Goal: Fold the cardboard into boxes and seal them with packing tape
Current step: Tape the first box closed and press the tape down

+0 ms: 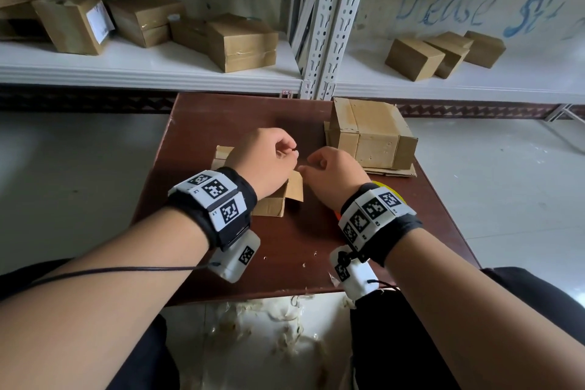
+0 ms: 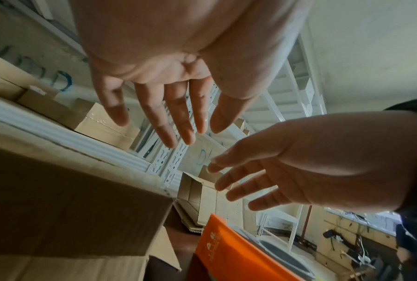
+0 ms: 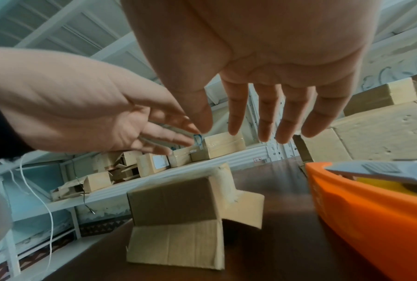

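A small brown cardboard box (image 1: 272, 206) (image 3: 176, 201) lies on the dark wooden table (image 1: 221, 117) with one end flap hanging loose. My left hand (image 1: 278, 152) (image 2: 169, 121) hovers just above it, fingers relaxed and spread, holding nothing. My right hand (image 1: 326, 168) (image 3: 262, 123) floats beside it, a little right of the box, also empty with loose fingers. The fingertips of both hands nearly meet. An orange tape dispenser (image 3: 358, 209) (image 2: 226, 247) sits on the table under my right wrist, mostly hidden in the head view.
A larger folded box (image 1: 370, 133) stands on a flat cardboard sheet (image 1: 389, 170) at the table's back right. White metal shelves (image 1: 152, 70) behind hold several finished boxes. Paper scraps litter the floor (image 1: 272, 326) by the table's near edge.
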